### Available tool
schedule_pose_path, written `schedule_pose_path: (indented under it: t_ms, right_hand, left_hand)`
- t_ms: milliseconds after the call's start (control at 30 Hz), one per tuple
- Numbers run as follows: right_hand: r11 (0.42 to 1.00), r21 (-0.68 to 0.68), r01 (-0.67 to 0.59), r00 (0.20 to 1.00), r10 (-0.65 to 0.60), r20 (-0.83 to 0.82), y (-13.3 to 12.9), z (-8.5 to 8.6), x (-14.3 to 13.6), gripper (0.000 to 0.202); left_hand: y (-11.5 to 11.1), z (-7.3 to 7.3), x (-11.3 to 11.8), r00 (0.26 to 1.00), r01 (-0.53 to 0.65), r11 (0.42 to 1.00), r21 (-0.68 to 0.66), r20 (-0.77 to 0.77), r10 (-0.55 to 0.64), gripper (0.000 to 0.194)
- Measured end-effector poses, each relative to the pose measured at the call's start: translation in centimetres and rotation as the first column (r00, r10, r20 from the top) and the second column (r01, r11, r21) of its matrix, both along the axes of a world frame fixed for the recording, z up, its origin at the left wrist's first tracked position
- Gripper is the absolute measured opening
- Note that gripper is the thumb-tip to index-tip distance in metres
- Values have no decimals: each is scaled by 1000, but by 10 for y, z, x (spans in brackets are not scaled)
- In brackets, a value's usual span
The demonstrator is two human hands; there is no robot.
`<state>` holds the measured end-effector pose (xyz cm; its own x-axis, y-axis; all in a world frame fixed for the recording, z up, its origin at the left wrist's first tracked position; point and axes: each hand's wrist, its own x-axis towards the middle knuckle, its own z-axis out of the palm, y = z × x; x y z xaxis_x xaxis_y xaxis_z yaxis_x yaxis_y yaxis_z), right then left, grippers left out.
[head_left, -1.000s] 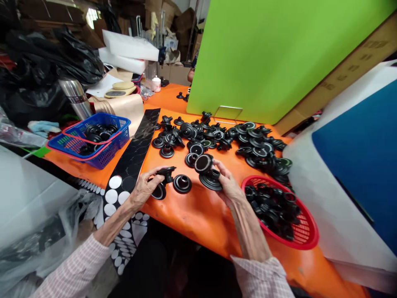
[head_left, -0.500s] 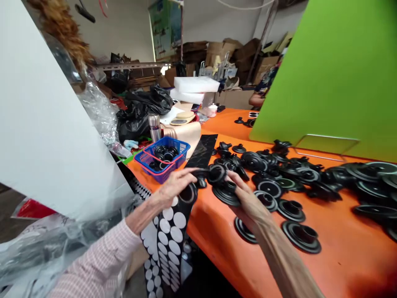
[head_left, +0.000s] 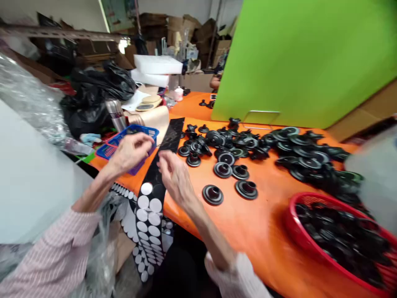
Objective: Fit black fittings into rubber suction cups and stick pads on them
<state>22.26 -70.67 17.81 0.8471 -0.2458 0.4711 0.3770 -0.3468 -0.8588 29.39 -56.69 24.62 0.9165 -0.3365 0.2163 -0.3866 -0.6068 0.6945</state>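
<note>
Left hand point(head_left: 132, 153) over the blue basket point(head_left: 106, 152), right hand point(head_left: 177, 176) at its four o'clock, both curled (on anything? cannot tell). Seemingly between pieces; another pickup would need parted fingers, black parts point(head_left: 213, 195) being at right hand's four o'clock.

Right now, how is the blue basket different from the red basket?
The blue basket is boxy with straight sides, while the red basket has a curved rim. The blue basket sits on the person's left; the red basket is on the right. The left hand hides much of the blue basket, but the red basket plainly shows a heap of black parts. Both have holes in their walls.
</note>
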Motion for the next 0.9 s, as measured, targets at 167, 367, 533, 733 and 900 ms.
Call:
schedule_pose_path:
  t_ms: [167,367,533,733,900]
  right_hand:
    - [759,-350,549,781,-615,-108,-71,-60,-113,24]
    - [733,-429,527,747,-641,-178,-145,-92,-133,43]
    - [809,-359,465,757,-573,-313,-166,-86,-107,44]
    - [876,-139,461,804,-479,-353,-162,-77,-91,28]
    - [913,176,368,856,-259,-447,-152,-74,-91,37]
  left_hand:
    - [-88,-81,-77,912,370,923,-110,-144,-383,32]
    - [-144,-122,-85,806,271,858,-437,-384,-450,40]
    - [-134,-114,-73,578,-13,773,-634,-635,-512,29]
    - [-126,-106,-78,440,-264,684,-680,-716,-542,22]
    - [-113,-107,-76,414,-354,652,-671,-737,-534,12]
